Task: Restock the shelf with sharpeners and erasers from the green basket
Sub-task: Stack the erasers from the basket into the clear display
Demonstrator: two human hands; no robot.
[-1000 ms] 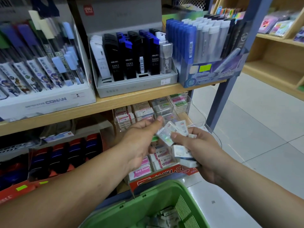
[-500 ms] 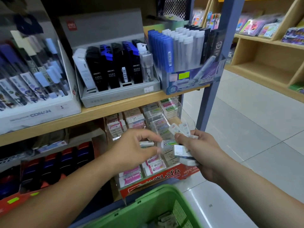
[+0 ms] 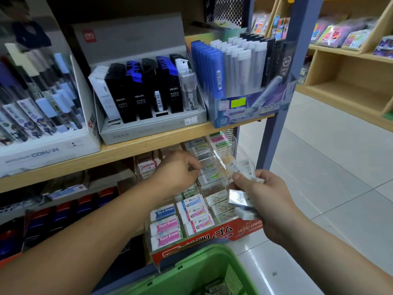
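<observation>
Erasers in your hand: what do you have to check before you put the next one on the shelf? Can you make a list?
1. Grip of right hand on its erasers: ok, fingers curl round them.
2. Whether left hand is empty: cannot tell, its fingertips hide that.
3. Room in the clear tray slot at the left hand: cannot tell.
4. More stock in green basket: ok, packets show inside.

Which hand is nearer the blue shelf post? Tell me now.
Right. The right hand, gripping erasers, is just below and left of the blue post; the left hand is farther left, at the clear tray.
</observation>
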